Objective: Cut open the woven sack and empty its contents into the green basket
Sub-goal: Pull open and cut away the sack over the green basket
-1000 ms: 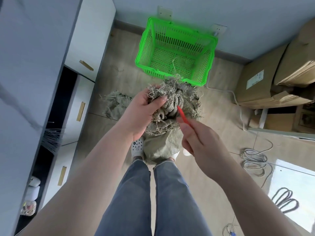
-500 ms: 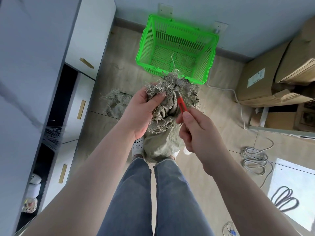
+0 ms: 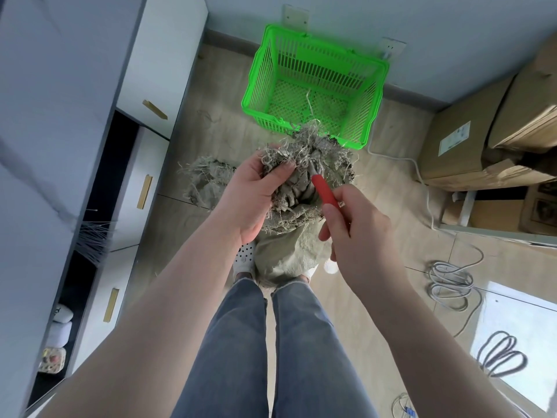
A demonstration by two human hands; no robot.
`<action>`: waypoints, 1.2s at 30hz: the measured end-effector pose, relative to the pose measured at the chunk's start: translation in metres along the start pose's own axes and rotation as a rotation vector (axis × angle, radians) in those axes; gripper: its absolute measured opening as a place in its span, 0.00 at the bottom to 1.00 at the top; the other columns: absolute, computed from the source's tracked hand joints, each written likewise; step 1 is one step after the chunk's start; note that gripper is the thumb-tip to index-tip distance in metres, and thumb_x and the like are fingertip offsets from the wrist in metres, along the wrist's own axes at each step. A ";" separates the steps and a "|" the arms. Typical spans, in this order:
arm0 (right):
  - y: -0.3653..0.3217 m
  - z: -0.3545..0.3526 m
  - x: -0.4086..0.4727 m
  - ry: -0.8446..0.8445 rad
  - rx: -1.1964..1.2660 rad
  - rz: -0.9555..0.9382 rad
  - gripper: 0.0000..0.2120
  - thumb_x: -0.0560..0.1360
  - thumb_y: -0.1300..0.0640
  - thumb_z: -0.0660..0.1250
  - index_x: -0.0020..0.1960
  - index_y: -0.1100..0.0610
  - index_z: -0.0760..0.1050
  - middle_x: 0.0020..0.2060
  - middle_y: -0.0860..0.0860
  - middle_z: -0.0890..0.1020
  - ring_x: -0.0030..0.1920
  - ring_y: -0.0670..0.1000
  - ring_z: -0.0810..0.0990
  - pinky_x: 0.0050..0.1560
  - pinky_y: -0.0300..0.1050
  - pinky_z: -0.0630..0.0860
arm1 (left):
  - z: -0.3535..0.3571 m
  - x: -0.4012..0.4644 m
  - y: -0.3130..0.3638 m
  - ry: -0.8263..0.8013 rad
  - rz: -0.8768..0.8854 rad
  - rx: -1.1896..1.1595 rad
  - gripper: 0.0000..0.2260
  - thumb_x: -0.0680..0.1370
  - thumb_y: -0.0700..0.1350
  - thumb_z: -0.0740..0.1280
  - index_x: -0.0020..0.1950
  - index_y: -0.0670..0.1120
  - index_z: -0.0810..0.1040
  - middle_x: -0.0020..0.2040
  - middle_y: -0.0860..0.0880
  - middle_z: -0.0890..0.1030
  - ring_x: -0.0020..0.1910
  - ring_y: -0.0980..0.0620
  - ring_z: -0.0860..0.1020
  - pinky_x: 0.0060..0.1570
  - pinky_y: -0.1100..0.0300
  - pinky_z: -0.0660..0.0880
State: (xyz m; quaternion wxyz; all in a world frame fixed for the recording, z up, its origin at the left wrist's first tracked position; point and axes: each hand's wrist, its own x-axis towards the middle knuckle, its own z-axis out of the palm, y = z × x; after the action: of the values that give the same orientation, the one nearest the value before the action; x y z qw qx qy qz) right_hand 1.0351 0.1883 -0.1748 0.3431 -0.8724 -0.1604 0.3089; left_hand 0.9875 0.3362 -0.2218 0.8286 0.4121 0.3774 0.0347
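L hand (image 3: 251, 196) grips frayed sack (image 3: 297, 188) top. R hand (image 3: 351, 236) holds red knife (image 3: 324, 191), blade in the gathers. Green basket (image 3: 313, 86) just beyond.

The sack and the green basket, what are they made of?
The sack looks like woven plastic strips, dull grey-green: its top edge is frayed into loose flat threads. The green basket looks like moulded plastic, bright and smooth, with thin lattice walls.
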 end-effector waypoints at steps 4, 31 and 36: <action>-0.002 0.001 0.002 0.048 -0.056 -0.034 0.03 0.80 0.57 0.62 0.49 0.55 0.73 0.32 0.53 0.80 0.33 0.56 0.77 0.36 0.56 0.75 | 0.000 0.001 0.000 -0.003 -0.008 -0.027 0.06 0.77 0.35 0.65 0.53 0.41 0.77 0.40 0.47 0.85 0.41 0.51 0.83 0.49 0.55 0.81; -0.003 0.004 -0.001 -0.003 0.043 0.103 0.13 0.82 0.57 0.56 0.46 0.50 0.79 0.26 0.48 0.73 0.26 0.51 0.68 0.29 0.48 0.67 | 0.006 -0.002 0.000 0.033 -0.028 -0.051 0.05 0.80 0.35 0.62 0.50 0.43 0.75 0.33 0.51 0.82 0.34 0.55 0.80 0.40 0.60 0.78; -0.003 0.006 0.005 0.001 0.081 0.127 0.14 0.82 0.57 0.56 0.43 0.48 0.77 0.27 0.49 0.73 0.27 0.51 0.69 0.30 0.47 0.69 | 0.008 -0.003 -0.001 0.024 -0.024 -0.005 0.06 0.79 0.36 0.63 0.46 0.46 0.75 0.32 0.51 0.81 0.34 0.53 0.78 0.41 0.56 0.74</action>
State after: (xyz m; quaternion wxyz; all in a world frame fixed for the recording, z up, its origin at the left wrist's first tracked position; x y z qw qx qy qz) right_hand 1.0345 0.1961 -0.1781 0.3580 -0.8663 -0.0919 0.3359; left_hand 0.9902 0.3296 -0.2180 0.8254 0.4049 0.3923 0.0307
